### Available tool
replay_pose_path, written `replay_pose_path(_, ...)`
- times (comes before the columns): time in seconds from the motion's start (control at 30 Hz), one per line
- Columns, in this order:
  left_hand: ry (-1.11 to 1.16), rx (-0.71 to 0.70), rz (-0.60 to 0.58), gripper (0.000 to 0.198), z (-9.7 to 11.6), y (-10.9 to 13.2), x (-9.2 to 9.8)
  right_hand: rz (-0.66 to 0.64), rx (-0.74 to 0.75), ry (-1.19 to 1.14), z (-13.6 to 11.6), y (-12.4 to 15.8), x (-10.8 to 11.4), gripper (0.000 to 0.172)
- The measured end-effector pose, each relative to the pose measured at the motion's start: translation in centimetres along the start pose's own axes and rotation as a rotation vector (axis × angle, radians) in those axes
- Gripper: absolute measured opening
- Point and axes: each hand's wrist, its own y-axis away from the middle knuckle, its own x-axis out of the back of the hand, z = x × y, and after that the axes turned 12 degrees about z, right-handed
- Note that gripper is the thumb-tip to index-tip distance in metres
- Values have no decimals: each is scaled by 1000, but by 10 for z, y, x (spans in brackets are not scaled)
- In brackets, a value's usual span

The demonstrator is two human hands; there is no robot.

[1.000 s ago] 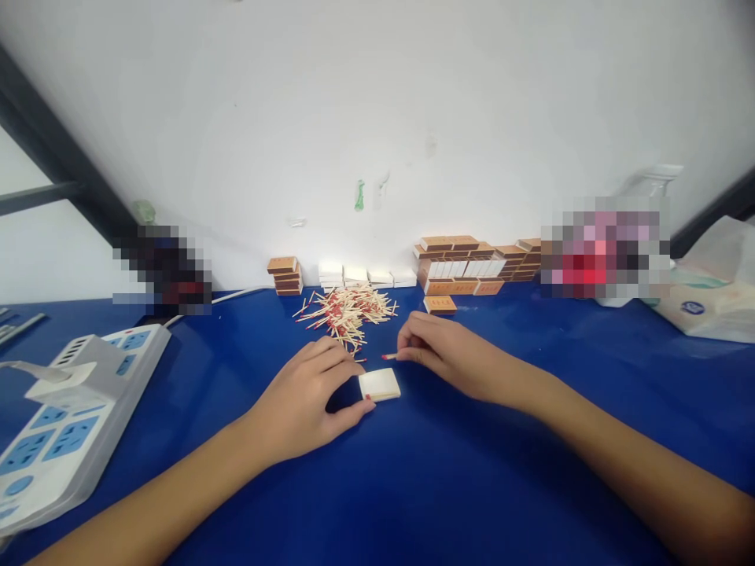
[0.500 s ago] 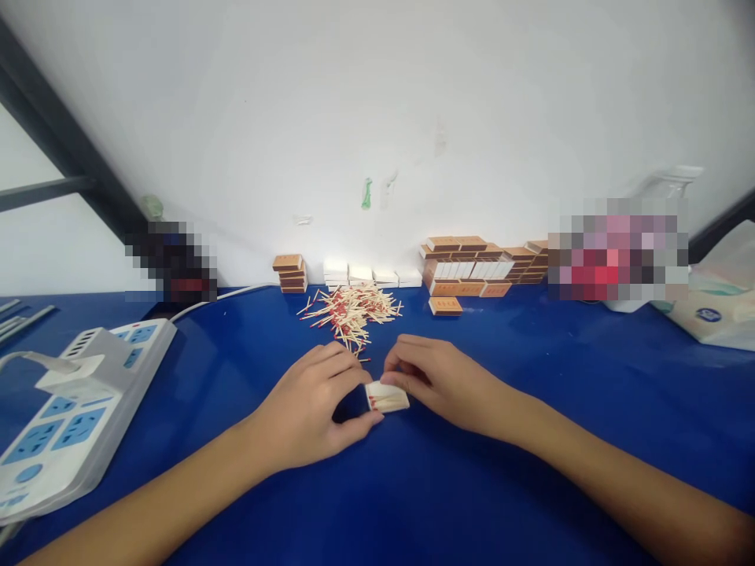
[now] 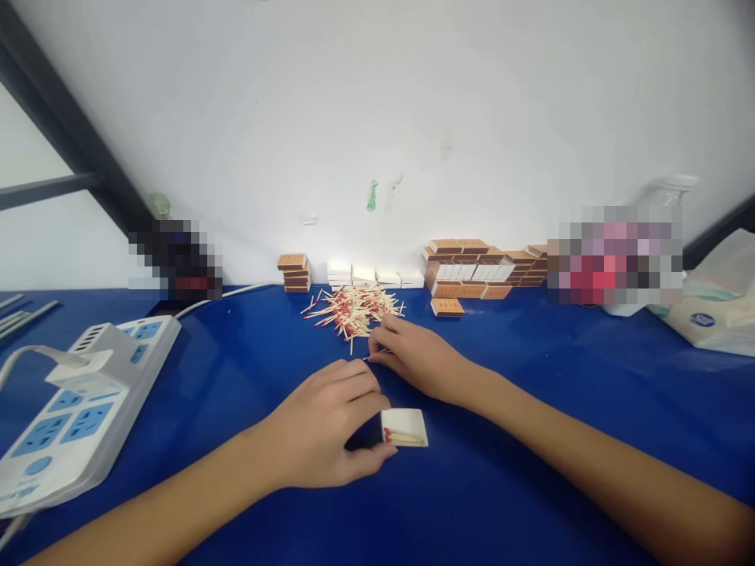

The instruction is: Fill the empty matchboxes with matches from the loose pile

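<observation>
A small white matchbox tray (image 3: 406, 420) lies on the blue table, with several red-tipped matches along its near side. My left hand (image 3: 330, 424) grips the tray's left end between thumb and fingers. Farther forward, my right hand (image 3: 416, 354) has thumb and fingertips pinched together at the front edge of the match pile (image 3: 359, 310). The thin pale end of a matchstick (image 3: 366, 358) shows at those fingertips; the rest of it is hidden.
Against the wall stand white trays (image 3: 362, 275), a short stack of matchboxes (image 3: 293, 273) and a larger matchbox stack (image 3: 472, 271). One matchbox (image 3: 447, 307) lies before it. A power strip (image 3: 88, 417) occupies the left, a plastic packet (image 3: 708, 314) the right.
My right hand has left the tray and moved forward to the pile's front edge. The tray, in my left hand, sits nearer and slightly farther right.
</observation>
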Motion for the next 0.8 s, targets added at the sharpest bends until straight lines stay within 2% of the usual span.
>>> replay_pose_path(0.17,-36,19,15,23,-2,0,-1,-6,-89,28,11,9,10,9)
replay_pose_path(0.37,-124,127,58,23,-14,-1,0,-3,-177,-25,26,21,24,17)
replay_pose_path(0.6,-103,172,54,25,-17,-2,0,-35,-129,21,45,25,53,28)
replay_pose_path(0.7,-105,169,55,23,-16,-3,0,-54,-141,-1,46,27,54,26)
replay_pose_path(0.8,-100,173,57,24,-16,-4,0,-36,-148,38,37,29,46,28)
